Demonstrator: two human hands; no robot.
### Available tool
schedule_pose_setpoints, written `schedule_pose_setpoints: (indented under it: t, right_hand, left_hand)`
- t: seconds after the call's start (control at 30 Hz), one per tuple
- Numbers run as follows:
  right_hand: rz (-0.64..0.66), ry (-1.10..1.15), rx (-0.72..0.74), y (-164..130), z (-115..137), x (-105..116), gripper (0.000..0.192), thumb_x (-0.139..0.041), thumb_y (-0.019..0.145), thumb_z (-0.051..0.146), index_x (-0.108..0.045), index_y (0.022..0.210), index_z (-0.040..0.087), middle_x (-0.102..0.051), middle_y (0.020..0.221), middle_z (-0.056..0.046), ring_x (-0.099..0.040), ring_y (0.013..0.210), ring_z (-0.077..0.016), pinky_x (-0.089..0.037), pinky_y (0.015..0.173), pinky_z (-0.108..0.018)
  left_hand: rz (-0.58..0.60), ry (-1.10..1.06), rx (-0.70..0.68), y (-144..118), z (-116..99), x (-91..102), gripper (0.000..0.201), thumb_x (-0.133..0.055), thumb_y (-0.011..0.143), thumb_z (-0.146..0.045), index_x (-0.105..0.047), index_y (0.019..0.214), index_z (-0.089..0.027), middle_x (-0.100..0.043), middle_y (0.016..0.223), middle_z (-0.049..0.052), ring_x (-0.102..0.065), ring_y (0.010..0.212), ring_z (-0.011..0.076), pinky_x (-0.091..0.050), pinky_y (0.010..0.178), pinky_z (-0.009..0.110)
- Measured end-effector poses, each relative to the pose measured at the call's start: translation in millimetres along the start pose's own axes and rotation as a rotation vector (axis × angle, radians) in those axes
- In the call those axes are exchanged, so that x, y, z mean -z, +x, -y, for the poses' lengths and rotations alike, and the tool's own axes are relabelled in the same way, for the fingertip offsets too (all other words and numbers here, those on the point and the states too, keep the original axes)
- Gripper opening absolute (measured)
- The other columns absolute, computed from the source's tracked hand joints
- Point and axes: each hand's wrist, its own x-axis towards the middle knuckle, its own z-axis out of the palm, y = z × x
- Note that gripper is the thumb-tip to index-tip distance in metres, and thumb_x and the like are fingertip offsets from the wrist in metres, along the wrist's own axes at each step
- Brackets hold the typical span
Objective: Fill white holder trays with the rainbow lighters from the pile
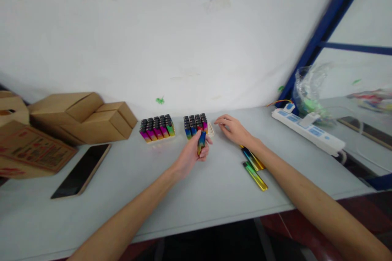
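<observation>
Head view: my left hand [192, 155] grips one lighter [201, 142], long axis upright, just in front of the part-filled tray [210, 129]. My right hand [234, 129] hovers loose-fingered beside that tray, equally near.

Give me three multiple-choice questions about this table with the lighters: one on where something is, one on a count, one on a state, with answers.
1. Where does the phone lie?
A. in front of the cardboard boxes, on the left
B. beside the power strip
C. on a tray

2. How many trays of upright lighters stand by the wall?
A. one
B. two
C. four

3. What is the left hand doing?
A. lying flat and empty
B. gripping a lighter
C. holding the phone

Answers: 1 A, the dark phone lies flat left of the hands. 2 B, the left tray and the right tray stand side by side. 3 B, its fingers close round a lighter; the right hand rests open on the table.
</observation>
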Motion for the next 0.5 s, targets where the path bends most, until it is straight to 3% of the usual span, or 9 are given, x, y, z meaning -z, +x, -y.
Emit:
schedule_pose_setpoints:
  t: [0.13,0.37,0.5]
  right_hand:
    - [0.014,-0.014,0.0,-1,-2,0,0.031,-0.045,0.097,0.012,-0.068,0.118,0.018,-0.067,0.115,-0.013,-0.065,0.103,-0.0246,-0.053,0.095,-0.043]
    - [0.02,-0.014,-0.009,-2,-1,-1,0.032,-0.047,0.097,0.013,-0.069,0.119,0.02,-0.068,0.115,-0.012,-0.066,0.101,-0.0244,-0.054,0.093,-0.043]
    - [0.018,-0.018,-0.013,-2,0,-1,0.032,-0.047,0.096,0.012,-0.069,0.118,0.02,-0.068,0.114,-0.012,-0.067,0.099,-0.0237,-0.054,0.093,-0.042]
  left_hand:
    - [0.04,-0.066,0.084,-7,-9,-0.9,0.051,-0.037,0.096,-0.058,-0.044,0.065,-0.019,-0.029,0.057,-0.005,-0.025,0.049,0.0092,-0.025,0.048,0.021]
    - [0.054,-0.132,0.083,-9,-13,2.5,0.047,-0.039,0.093,-0.055,-0.037,0.062,-0.02,-0.023,0.058,-0.005,-0.019,0.048,0.0092,-0.019,0.044,0.02]
    - [-0.009,-0.104,0.067,-4,-8,7.0,0.042,-0.035,0.093,-0.05,-0.036,0.062,-0.021,-0.02,0.055,-0.007,-0.015,0.045,0.0086,-0.017,0.043,0.019]
